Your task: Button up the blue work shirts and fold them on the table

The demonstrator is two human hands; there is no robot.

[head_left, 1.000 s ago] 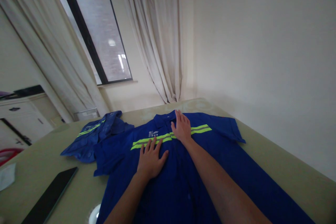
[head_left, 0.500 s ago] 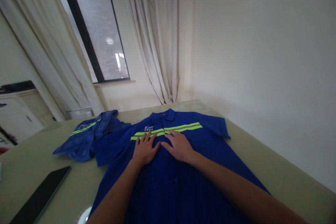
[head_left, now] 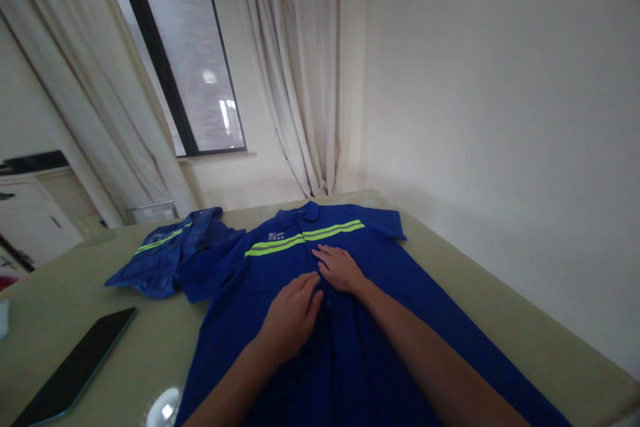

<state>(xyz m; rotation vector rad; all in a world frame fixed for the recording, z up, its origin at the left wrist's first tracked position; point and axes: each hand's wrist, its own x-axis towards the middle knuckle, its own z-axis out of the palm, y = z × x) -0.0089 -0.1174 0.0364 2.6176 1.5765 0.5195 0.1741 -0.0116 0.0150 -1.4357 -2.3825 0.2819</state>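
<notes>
A blue short-sleeved work shirt (head_left: 380,260) lies spread front side up, collar at the far end, with a yellow-green and grey reflective band (head_left: 277,244) across its chest and white print on one side. Over its front placket, my left hand (head_left: 293,313) is held with fingers extended and close together; whether it presses the cloth I cannot tell. My right hand (head_left: 340,268) rests on the shirt just below the band, fingers stretched out and the palm down. Neither hand grips the fabric. The shirt's lower part runs out of view beneath my forearms.
A second blue garment (head_left: 163,253) with a similar band lies folded at the left, touching the shirt's sleeve. Nearer on the table (head_left: 145,340) are a dark flat tablet-like device (head_left: 75,367) and a shiny white round object (head_left: 164,407). A wall (head_left: 500,147) borders the right side.
My left hand has come back toward me, off the band. The right hand has slid slightly off the band. The shirt's collar and far right sleeve have shifted left.
</notes>
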